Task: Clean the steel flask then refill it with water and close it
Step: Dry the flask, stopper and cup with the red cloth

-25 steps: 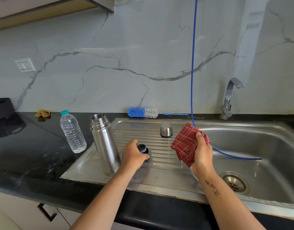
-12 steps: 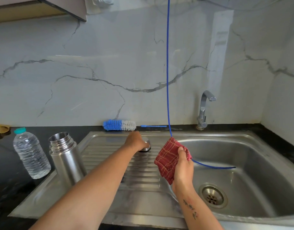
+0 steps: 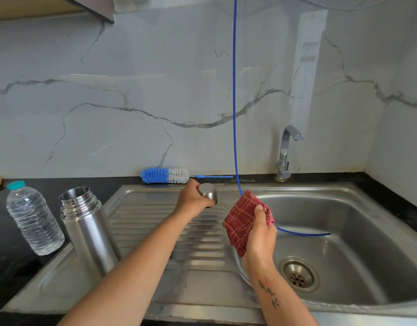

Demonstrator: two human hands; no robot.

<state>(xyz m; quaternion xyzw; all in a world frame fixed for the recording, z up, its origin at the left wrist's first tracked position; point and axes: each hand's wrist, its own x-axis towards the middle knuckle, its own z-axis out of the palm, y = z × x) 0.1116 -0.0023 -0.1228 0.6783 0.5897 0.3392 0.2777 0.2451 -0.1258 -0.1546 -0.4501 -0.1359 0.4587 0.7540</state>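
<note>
Left hand (image 3: 193, 200) gripped the steel cap (image 3: 208, 193) at frame centre — probably for wiping — while the right hand (image 3: 260, 229) bunched a red cloth (image 3: 241, 220). Open steel flask (image 3: 88, 229) stood upright, lower left, on the drainboard (image 3: 202, 243).

- Both forearms bare, no sleeves in view.
- Right forearm (image 3: 271, 295): small dark tattoo on inner side, near wrist.
- No rings, watch or gloves seen.

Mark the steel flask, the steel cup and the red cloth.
steel flask (image 3: 89, 234): head view, middle of its upright body.
steel cup (image 3: 208, 193): head view, bare side beside the left hand's fingers.
red cloth (image 3: 240, 222): head view, checked face left of the thumb.
</note>
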